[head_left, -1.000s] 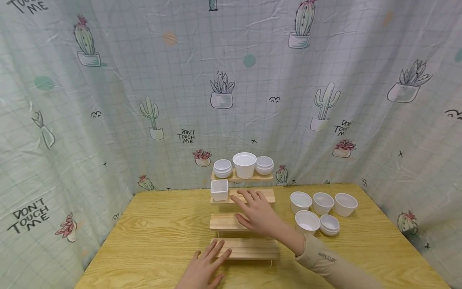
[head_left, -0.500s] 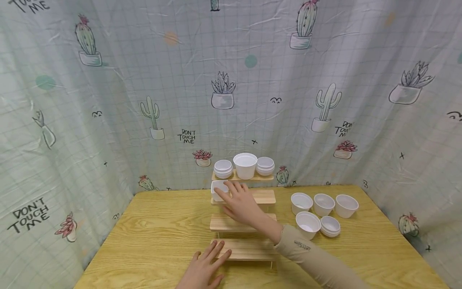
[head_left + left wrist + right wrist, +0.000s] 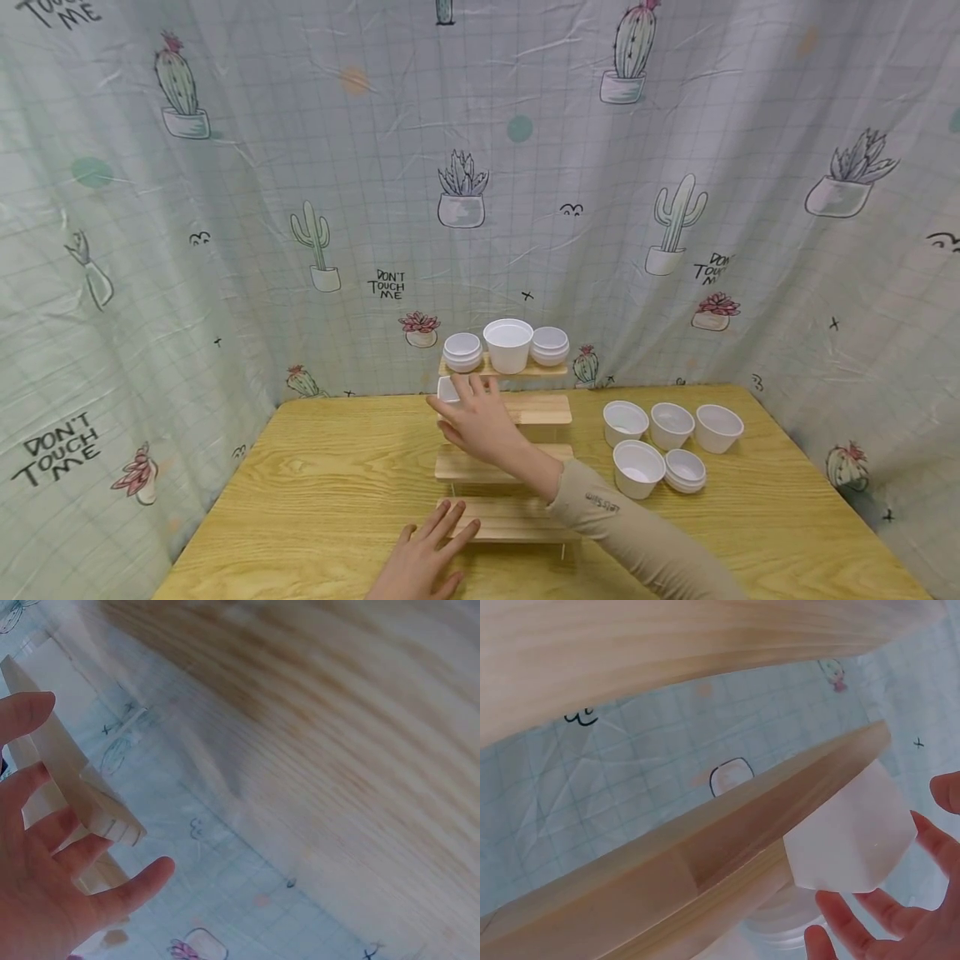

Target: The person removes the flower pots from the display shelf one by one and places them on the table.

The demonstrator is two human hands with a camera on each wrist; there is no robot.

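In the head view, my right hand (image 3: pixel 480 421) reaches over a square white pot (image 3: pixel 447 389) at the left end of the stand's second-highest shelf (image 3: pixel 536 408). The right wrist view shows its fingers spread around the white pot (image 3: pixel 851 836), with fingertips at its rim and side. The thumb (image 3: pixel 946 791) stands apart from the pot. My left hand (image 3: pixel 423 550) lies with fingers spread at the left end of the lowest wooden shelf (image 3: pixel 517 521). Nothing is held in it.
On the top shelf stand two round ribbed pots (image 3: pixel 462 352) with a taller white pot (image 3: pixel 508 346) between them. Several white pots (image 3: pixel 639 468) are grouped on the wooden table (image 3: pixel 337 483) to the right. A cactus-print curtain (image 3: pixel 375 167) hangs behind and at both sides.
My right hand has moved left along the second-highest shelf, from beside the square pot to over it. My left hand stays at the lowest shelf.
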